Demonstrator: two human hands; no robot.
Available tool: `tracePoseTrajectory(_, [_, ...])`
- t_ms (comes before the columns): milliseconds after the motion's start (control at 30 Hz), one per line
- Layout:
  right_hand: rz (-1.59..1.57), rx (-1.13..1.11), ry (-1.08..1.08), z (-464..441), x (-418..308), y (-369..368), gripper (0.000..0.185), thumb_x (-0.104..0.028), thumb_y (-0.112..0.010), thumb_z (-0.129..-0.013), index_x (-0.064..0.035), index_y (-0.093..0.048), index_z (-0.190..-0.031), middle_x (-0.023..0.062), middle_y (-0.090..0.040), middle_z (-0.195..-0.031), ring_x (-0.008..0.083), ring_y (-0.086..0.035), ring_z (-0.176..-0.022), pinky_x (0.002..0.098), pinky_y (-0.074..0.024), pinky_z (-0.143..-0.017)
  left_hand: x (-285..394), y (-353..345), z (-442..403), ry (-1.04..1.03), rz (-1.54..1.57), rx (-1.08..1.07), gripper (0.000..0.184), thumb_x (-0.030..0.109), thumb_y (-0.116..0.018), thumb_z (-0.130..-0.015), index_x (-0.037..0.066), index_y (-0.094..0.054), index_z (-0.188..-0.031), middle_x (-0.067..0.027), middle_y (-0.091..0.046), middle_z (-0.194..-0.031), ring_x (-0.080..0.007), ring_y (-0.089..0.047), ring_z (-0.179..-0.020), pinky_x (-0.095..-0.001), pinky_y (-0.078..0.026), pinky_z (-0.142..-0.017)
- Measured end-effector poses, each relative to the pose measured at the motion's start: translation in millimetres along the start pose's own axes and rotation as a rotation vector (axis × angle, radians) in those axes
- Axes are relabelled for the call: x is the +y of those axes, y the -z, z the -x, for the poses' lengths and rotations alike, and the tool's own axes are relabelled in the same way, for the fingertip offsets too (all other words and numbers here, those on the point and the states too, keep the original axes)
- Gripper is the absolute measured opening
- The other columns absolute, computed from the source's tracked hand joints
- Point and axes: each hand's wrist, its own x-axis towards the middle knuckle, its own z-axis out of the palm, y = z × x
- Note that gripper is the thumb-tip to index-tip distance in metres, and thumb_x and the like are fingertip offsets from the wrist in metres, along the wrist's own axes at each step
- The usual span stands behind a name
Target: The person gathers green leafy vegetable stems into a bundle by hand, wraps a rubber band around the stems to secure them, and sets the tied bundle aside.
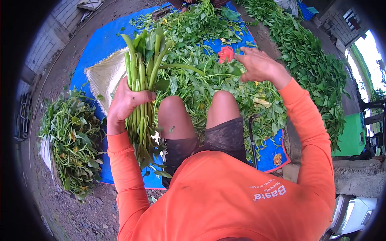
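Observation:
My left hand (pixel 130 98) is wrapped round a thick bunch of green leafy stems (pixel 141 80), held upright beside my knee. One long stem sticks out of the bunch toward the right. My right hand (pixel 257 66) is raised over the leaf pile with its fingers apart, near that stem's leafy end. Whether it touches the leaf there I cannot tell. Just left of its fingertips lies a red item (pixel 226 54). Loose greens (pixel 193 86) cover much of the blue sheet (pixel 94 52) in front of my knees.
A white sack (pixel 106 76) lies left of the bunch. Heaped greens (pixel 74 140) stand at the far left, and a long row of greens (pixel 305 68) at the right. A green container (pixel 352 136) is on the right. Rubber bands (pixel 277 159) lie on the sheet. Another person (pixel 187 3) is at the top.

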Motion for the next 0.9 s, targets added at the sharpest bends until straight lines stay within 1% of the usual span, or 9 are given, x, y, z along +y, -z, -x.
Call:
tracePoseTrajectory(100, [-1.274, -0.01, 0.387, -19.1, 2.2, -38.3, 0.087, -0.016, -0.076, -0.093, -0.0028, -0.034, -0.168, 0.0152, -0.045, -0.168, 0.0273, -0.045, -0.154, 0.0406, -0.0382, -0.125, -3.4, -7.1, 3.0, -0.004, 0.138, 0.029, 0.047, 0.015, -0.081, -0.068, 0.001, -0.068, -0.111, -0.0034, -0.068, -0.094, -0.0149, -0.062, -0.082, -0.0332, -0.053, -0.077])
tracePoseTrajectory(200, [-1.436, 0.066, 0.502, -13.4, -48.3, -45.7, 0.076, -0.018, -0.076, -0.096, -0.0042, -0.044, -0.164, 0.0134, -0.053, -0.162, 0.0284, -0.056, -0.144, 0.0395, -0.0486, -0.115, -2.9, -6.5, 6.2, 0.019, 0.192, 0.02, 0.051, 0.014, -0.081, -0.068, 0.001, -0.067, -0.116, -0.0032, -0.068, -0.098, -0.015, -0.063, -0.086, -0.0329, -0.053, -0.079])
tracePoseTrajectory(233, [-1.339, 0.017, 0.345, -9.0, -51.4, -38.5, 0.049, -0.019, -0.072, -0.101, -0.0038, -0.063, -0.147, 0.0127, -0.071, -0.138, 0.0233, -0.073, -0.119, 0.0361, -0.0579, -0.093, -6.2, -5.2, 6.2, 0.023, 0.195, 0.02, 0.051, 0.013, -0.081, -0.068, 0.001, -0.067, -0.116, -0.0032, -0.068, -0.097, -0.015, -0.063, -0.086, -0.0327, -0.053, -0.079])
tracePoseTrajectory(333, [-0.7, 0.3, 0.311, -0.3, -43.6, -36.4, 0.025, -0.021, -0.068, -0.105, -0.0029, -0.074, -0.122, 0.0098, -0.078, -0.104, 0.0184, -0.075, -0.089, 0.0356, -0.0568, -0.075, -6.1, -3.8, 8.7, 0.037, 0.191, 0.038, 0.051, 0.012, -0.08, -0.068, 0.001, -0.067, -0.116, -0.0033, -0.067, -0.096, -0.0148, -0.063, -0.085, -0.0324, -0.054, -0.078])
tracePoseTrajectory(367, [-0.58, 0.568, 0.42, 1.9, -38.9, -41.7, 0.027, -0.026, -0.067, -0.105, -0.0015, -0.075, -0.11, 0.0186, -0.076, -0.093, 0.0341, -0.075, -0.084, 0.043, -0.0567, -0.075, -5.4, -3.2, 10.4, 0.044, 0.186, 0.045, 0.051, 0.011, -0.08, -0.069, 0.001, -0.066, -0.116, -0.0034, -0.067, -0.096, -0.0148, -0.063, -0.085, -0.0324, -0.054, -0.078])
tracePoseTrajectory(467, [-0.571, 0.738, 0.085, -0.5, 0.7, -52.5, 0.029, -0.026, -0.069, -0.103, -0.0006, -0.072, -0.118, 0.0178, -0.078, -0.103, 0.0406, -0.073, -0.096, 0.0445, -0.057, -0.083, -14.0, 1.3, 13.3, 0.086, 0.232, 0.084, 0.051, 0.01, -0.079, -0.069, 0.001, -0.066, -0.117, -0.0039, -0.067, -0.096, -0.0152, -0.064, -0.082, -0.0331, -0.055, -0.077])
tracePoseTrajectory(500, [-0.161, 0.88, 0.116, -5.4, 10.9, -59.1, 0.034, -0.019, -0.071, -0.101, 0.0016, -0.067, -0.128, 0.0157, -0.079, -0.111, 0.0367, -0.072, -0.111, 0.0433, -0.0556, -0.094, -16.6, 0.0, 15.3, 0.075, 0.272, 0.098, 0.052, 0.011, -0.079, -0.069, 0.001, -0.066, -0.118, -0.0045, -0.068, -0.096, -0.0158, -0.065, -0.081, -0.0333, -0.055, -0.076])
tracePoseTrajectory(733, [-1.927, 0.133, 0.432, -12.0, -110.0, -68.4, 0.03, -0.015, -0.072, -0.104, 0.0015, -0.068, -0.128, 0.0052, -0.068, -0.092, 0.0159, -0.068, -0.089, 0.0365, -0.0567, -0.084, -12.7, -19.4, 11.8, 0.066, 0.44, 0.057, 0.075, 0.016, -0.079, -0.066, -0.003, -0.059, -0.136, -0.0129, -0.069, -0.112, -0.0233, -0.069, -0.083, -0.0364, -0.058, -0.075])
tracePoseTrajectory(900, [-1.874, -0.111, 0.486, -1.4, -49.1, -74.6, 0.019, -0.018, -0.072, -0.105, 0.0005, -0.074, -0.11, -0.0007, -0.061, -0.072, 0.0113, -0.059, -0.063, 0.0325, -0.0572, -0.068, -18.3, -15.0, 14.6, 0.013, 0.486, 0.075, 0.077, 0.015, -0.079, -0.066, -0.003, -0.058, -0.138, -0.0149, -0.069, -0.116, -0.0245, -0.069, -0.085, -0.0382, -0.059, -0.075])
